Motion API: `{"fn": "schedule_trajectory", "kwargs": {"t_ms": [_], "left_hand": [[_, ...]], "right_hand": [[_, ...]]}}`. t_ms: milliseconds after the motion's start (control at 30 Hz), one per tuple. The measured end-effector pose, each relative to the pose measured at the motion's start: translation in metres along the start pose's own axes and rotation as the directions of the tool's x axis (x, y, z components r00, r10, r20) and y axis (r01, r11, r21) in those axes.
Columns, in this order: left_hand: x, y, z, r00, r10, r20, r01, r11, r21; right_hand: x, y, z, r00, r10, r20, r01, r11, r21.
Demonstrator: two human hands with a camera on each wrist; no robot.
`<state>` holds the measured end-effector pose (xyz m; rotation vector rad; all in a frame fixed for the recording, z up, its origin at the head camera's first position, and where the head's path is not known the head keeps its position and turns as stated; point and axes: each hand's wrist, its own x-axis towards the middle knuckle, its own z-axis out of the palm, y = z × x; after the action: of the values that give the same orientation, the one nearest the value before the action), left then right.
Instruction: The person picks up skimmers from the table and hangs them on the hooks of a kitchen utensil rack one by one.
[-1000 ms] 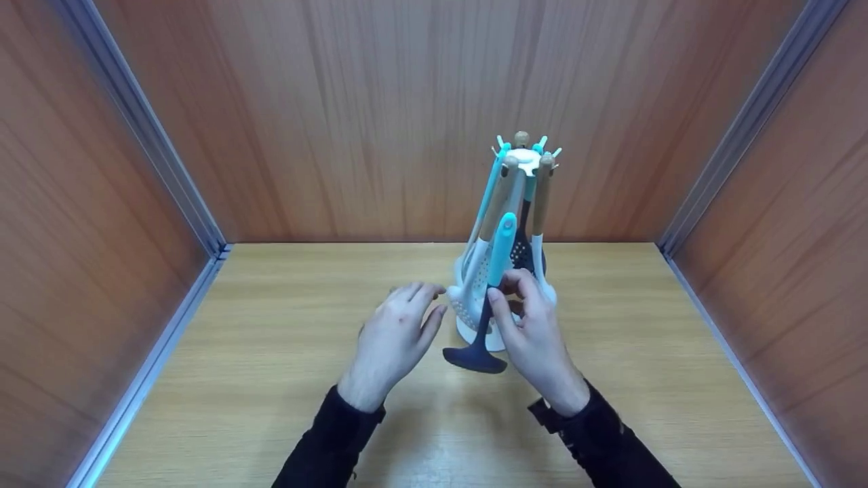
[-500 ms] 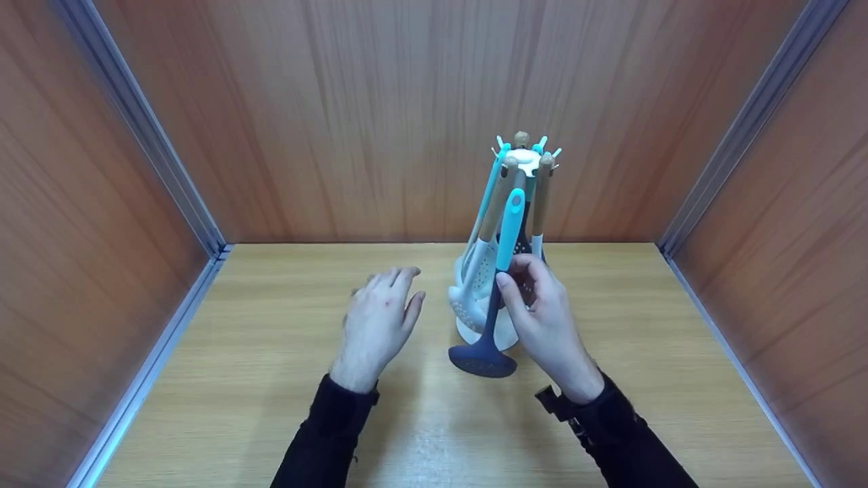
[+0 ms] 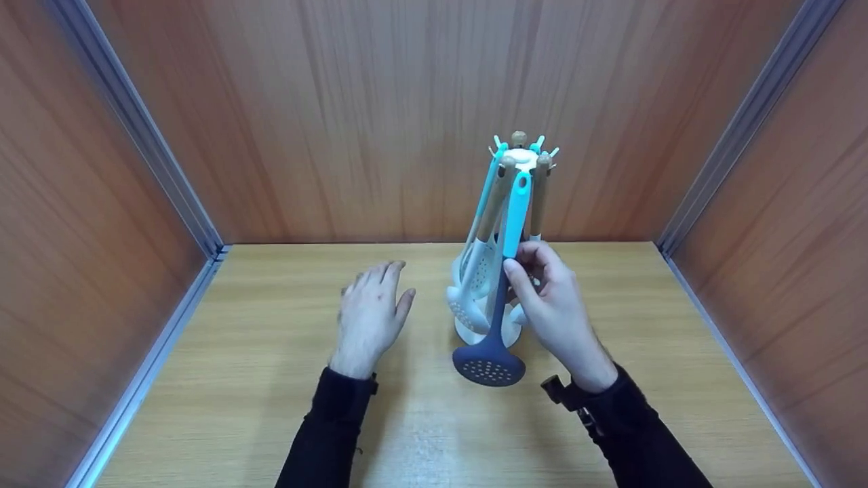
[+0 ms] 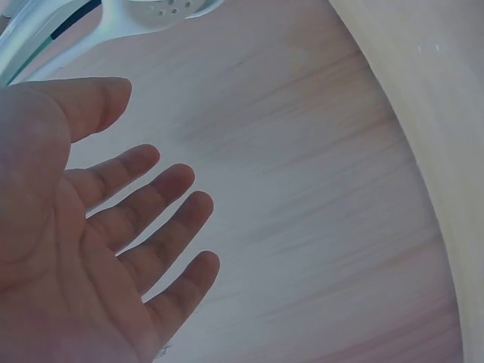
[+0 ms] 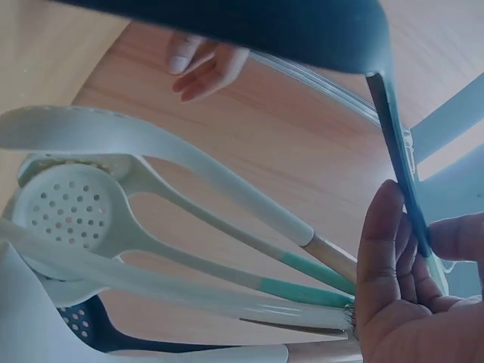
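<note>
In the head view my right hand (image 3: 557,305) pinches a skimmer (image 3: 489,364) between thumb and fingers where its turquoise handle meets the dark blue shaft. The skimmer's round, perforated head hangs lowest, in front of a white utensil stand (image 3: 522,157). Seen from the right wrist, its dark shaft and head (image 5: 249,23) cross the top, thumb and fingertips at the shaft. My left hand (image 3: 368,313) hovers left of the stand, holding nothing; the left wrist view shows its spread fingers (image 4: 162,234) and palm.
On the stand hang several utensils, among them a white skimmer (image 5: 68,212) with a green handle and a dark perforated one (image 5: 83,318). The light wooden table (image 3: 271,291) is bordered by wood-grain panels (image 3: 366,122) at the back and sides.
My right hand has raised the skimmer slightly and shifted right, turning its head so the holes face the head camera. My left hand has drawn back leftward from the stand.
</note>
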<state>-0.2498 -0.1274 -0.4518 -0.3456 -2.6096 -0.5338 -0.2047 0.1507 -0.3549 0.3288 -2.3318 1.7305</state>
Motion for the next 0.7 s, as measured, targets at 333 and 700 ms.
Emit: {"fn": "schedule_trajectory", "kwargs": {"t_ms": [333, 700], "left_hand": [[0.0, -0.016, 0.016, 0.999, 0.009, -0.05, -0.009, 1.0, 0.001], [-0.001, -0.027, 0.023, 1.0, -0.023, 0.004, 0.023, 1.0, -0.021]], "right_hand": [[0.005, -0.001, -0.009, 0.999, 0.038, -0.004, -0.038, 0.999, -0.02], [0.009, 0.002, -0.011, 0.998, 0.06, 0.0, -0.06, 0.997, -0.039]]}}
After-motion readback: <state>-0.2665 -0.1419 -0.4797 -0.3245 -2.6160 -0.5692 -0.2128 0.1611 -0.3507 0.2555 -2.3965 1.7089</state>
